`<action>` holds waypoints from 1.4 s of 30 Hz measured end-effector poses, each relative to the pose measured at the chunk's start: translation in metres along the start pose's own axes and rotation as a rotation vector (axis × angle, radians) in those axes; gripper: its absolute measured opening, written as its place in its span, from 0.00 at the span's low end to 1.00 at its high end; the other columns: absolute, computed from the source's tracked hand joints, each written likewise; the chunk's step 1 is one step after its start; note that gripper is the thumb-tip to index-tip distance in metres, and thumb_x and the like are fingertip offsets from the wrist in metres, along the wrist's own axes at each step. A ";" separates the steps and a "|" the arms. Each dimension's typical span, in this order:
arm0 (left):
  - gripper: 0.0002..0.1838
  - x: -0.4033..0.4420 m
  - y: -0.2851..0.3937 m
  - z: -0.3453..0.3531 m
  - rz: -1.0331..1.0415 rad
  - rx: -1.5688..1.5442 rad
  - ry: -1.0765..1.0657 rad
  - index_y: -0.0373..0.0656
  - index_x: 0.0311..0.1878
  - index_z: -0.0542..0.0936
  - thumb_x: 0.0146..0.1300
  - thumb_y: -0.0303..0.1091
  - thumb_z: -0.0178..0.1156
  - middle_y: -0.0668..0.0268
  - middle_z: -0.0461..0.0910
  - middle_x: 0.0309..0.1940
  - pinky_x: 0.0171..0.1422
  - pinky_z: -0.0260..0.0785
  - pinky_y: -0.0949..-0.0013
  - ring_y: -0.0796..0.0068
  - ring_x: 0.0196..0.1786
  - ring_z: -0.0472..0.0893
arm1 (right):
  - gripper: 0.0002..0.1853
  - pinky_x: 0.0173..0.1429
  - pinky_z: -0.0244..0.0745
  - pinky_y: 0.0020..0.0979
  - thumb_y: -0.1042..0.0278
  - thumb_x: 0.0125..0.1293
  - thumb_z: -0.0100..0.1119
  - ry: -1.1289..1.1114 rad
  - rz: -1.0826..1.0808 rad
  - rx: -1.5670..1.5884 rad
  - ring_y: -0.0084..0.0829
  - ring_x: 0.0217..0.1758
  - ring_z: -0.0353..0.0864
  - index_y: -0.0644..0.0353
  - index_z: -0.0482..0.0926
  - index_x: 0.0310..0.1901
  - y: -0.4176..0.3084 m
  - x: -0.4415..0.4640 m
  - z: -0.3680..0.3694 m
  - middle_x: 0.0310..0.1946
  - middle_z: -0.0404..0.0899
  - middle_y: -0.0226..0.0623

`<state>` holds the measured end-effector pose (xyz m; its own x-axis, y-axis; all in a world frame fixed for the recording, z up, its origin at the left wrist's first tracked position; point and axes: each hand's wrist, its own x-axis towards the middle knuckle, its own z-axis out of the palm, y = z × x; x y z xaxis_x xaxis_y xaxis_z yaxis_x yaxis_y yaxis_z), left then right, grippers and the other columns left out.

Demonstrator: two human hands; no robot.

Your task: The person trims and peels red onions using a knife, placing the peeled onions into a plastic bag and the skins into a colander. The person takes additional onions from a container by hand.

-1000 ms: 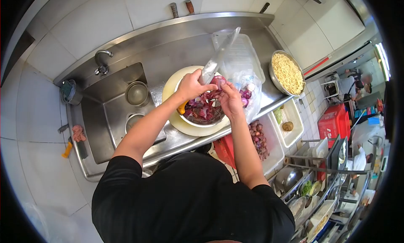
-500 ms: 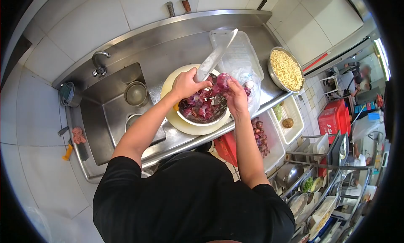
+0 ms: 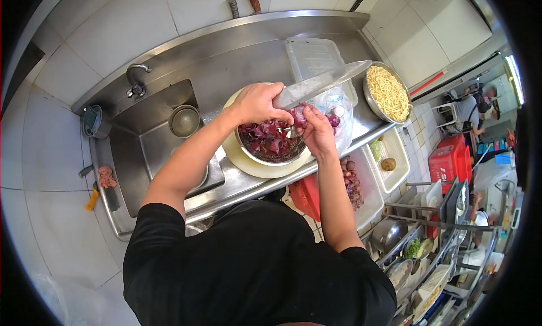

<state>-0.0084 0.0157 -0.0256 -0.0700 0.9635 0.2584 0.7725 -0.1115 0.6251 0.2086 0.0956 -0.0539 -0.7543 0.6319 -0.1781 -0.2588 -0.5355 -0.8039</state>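
Observation:
My left hand (image 3: 262, 105) is closed around a large knife (image 3: 324, 83), its broad blade pointing right and slightly up. In my right hand (image 3: 317, 134) is a red onion (image 3: 298, 117), pinched by the fingers close to the blade's lower edge. Both hands are above a colander (image 3: 271, 161) holding purple onion skins (image 3: 265, 138). The colander rests on a round, pale yellow board (image 3: 240, 161). Right of my hands lies a clear plastic bag (image 3: 343, 131) with onions in it. The knife handle is hidden by my left hand.
A sink (image 3: 132, 156) with a faucet (image 3: 137, 80) is on the left. A clear plastic lid or tray (image 3: 313, 55) lies behind. A bowl of noodles (image 3: 388, 94) stands at right. Below the counter edge are a bin with small onions (image 3: 351, 182) and a white basket (image 3: 400, 170).
The knife has swung from pointing steeply up to lying closer to level, its tip now farther right. My right hand has brought the onion slightly lower, beneath the blade.

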 end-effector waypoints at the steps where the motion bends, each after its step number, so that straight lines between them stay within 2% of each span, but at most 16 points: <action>1: 0.39 0.000 0.002 -0.003 0.008 0.032 -0.005 0.40 0.38 0.78 0.40 0.67 0.79 0.53 0.78 0.23 0.35 0.70 0.53 0.44 0.30 0.79 | 0.19 0.39 0.74 0.22 0.63 0.76 0.60 0.009 0.002 -0.012 0.20 0.39 0.83 0.63 0.77 0.62 -0.001 -0.002 0.003 0.46 0.86 0.31; 4: 0.40 0.000 0.007 -0.008 0.049 0.066 -0.022 0.39 0.29 0.72 0.46 0.72 0.72 0.53 0.77 0.22 0.36 0.68 0.49 0.44 0.31 0.79 | 0.18 0.39 0.74 0.22 0.62 0.76 0.60 0.018 -0.033 -0.100 0.19 0.41 0.83 0.64 0.78 0.60 -0.005 -0.004 0.007 0.46 0.86 0.31; 7: 0.35 -0.002 0.007 -0.009 0.119 0.072 0.002 0.41 0.34 0.76 0.49 0.67 0.74 0.55 0.75 0.20 0.33 0.67 0.52 0.45 0.28 0.78 | 0.15 0.42 0.75 0.23 0.62 0.77 0.58 0.034 -0.030 -0.097 0.21 0.42 0.83 0.62 0.77 0.58 -0.002 -0.002 0.002 0.46 0.86 0.32; 10: 0.35 -0.005 0.005 -0.006 0.085 0.044 -0.045 0.41 0.33 0.74 0.52 0.67 0.73 0.55 0.76 0.20 0.33 0.68 0.51 0.45 0.28 0.79 | 0.15 0.42 0.74 0.23 0.62 0.78 0.57 0.029 -0.044 -0.076 0.20 0.41 0.83 0.62 0.77 0.58 -0.003 -0.003 0.003 0.46 0.86 0.31; 13: 0.35 -0.007 0.006 -0.002 0.079 -0.055 0.069 0.41 0.31 0.72 0.53 0.68 0.72 0.55 0.77 0.20 0.33 0.69 0.52 0.46 0.28 0.79 | 0.18 0.40 0.73 0.22 0.61 0.77 0.60 0.038 -0.069 -0.040 0.18 0.38 0.81 0.64 0.78 0.60 -0.006 -0.003 0.011 0.44 0.85 0.29; 19: 0.31 -0.005 0.012 -0.018 0.064 0.121 0.039 0.41 0.33 0.76 0.55 0.64 0.72 0.58 0.80 0.22 0.33 0.71 0.54 0.49 0.28 0.82 | 0.14 0.39 0.75 0.24 0.64 0.77 0.59 0.090 -0.068 -0.051 0.20 0.36 0.82 0.64 0.79 0.57 -0.012 -0.001 0.022 0.41 0.85 0.31; 25: 0.27 -0.008 0.002 0.003 0.083 0.087 0.132 0.42 0.29 0.75 0.58 0.59 0.72 0.59 0.82 0.21 0.31 0.71 0.55 0.51 0.26 0.81 | 0.12 0.39 0.77 0.27 0.67 0.78 0.50 0.132 -0.015 0.047 0.25 0.32 0.80 0.63 0.80 0.53 0.005 0.017 0.004 0.39 0.85 0.34; 28: 0.26 -0.019 0.004 0.021 0.145 0.079 0.117 0.42 0.31 0.79 0.58 0.58 0.73 0.58 0.83 0.22 0.30 0.71 0.56 0.51 0.26 0.82 | 0.13 0.38 0.78 0.28 0.64 0.78 0.49 0.261 0.054 0.165 0.26 0.34 0.79 0.62 0.79 0.53 0.015 0.025 -0.004 0.40 0.84 0.35; 31: 0.26 -0.033 0.002 0.037 0.086 -0.131 0.092 0.42 0.29 0.77 0.55 0.55 0.76 0.60 0.85 0.22 0.32 0.74 0.60 0.58 0.26 0.84 | 0.13 0.37 0.75 0.28 0.62 0.77 0.50 0.316 0.062 0.280 0.25 0.35 0.77 0.61 0.79 0.51 0.016 0.025 -0.009 0.39 0.82 0.36; 34: 0.29 -0.038 -0.003 0.030 -0.168 -0.213 0.104 0.43 0.31 0.78 0.51 0.61 0.76 0.59 0.84 0.23 0.36 0.75 0.57 0.56 0.28 0.84 | 0.12 0.39 0.70 0.31 0.62 0.77 0.49 0.212 0.096 0.422 0.29 0.34 0.74 0.60 0.77 0.50 0.008 0.016 -0.023 0.38 0.80 0.36; 35: 0.35 -0.036 -0.008 0.026 -0.224 -0.139 0.104 0.41 0.33 0.78 0.43 0.65 0.79 0.59 0.84 0.24 0.38 0.75 0.58 0.58 0.29 0.85 | 0.12 0.40 0.68 0.32 0.62 0.77 0.49 0.176 0.109 0.469 0.30 0.33 0.73 0.60 0.76 0.50 0.005 0.013 -0.028 0.38 0.79 0.36; 37: 0.39 -0.033 -0.015 0.021 -0.247 0.055 0.096 0.39 0.33 0.77 0.37 0.68 0.80 0.57 0.83 0.25 0.38 0.75 0.58 0.55 0.31 0.85 | 0.16 0.41 0.68 0.33 0.61 0.77 0.49 0.088 0.103 0.450 0.32 0.35 0.73 0.60 0.75 0.58 0.003 0.010 -0.033 0.41 0.78 0.37; 40: 0.41 -0.028 -0.009 0.018 -0.257 -0.019 0.084 0.39 0.32 0.77 0.34 0.70 0.80 0.56 0.81 0.23 0.38 0.74 0.56 0.52 0.30 0.84 | 0.19 0.41 0.68 0.32 0.61 0.77 0.50 -0.006 0.077 0.397 0.31 0.36 0.73 0.61 0.73 0.63 0.003 0.005 -0.032 0.42 0.78 0.36; 42: 0.41 -0.021 -0.002 0.020 -0.205 -0.058 0.084 0.39 0.30 0.74 0.35 0.69 0.81 0.56 0.79 0.22 0.36 0.72 0.57 0.54 0.28 0.81 | 0.22 0.42 0.69 0.31 0.61 0.76 0.52 -0.108 0.077 0.376 0.30 0.38 0.76 0.61 0.71 0.66 0.002 0.001 -0.024 0.45 0.80 0.34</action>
<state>0.0038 0.0001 -0.0469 -0.2761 0.9439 0.1810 0.6992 0.0680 0.7117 0.2222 0.1090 -0.0692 -0.8343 0.5297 -0.1531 -0.3863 -0.7597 -0.5231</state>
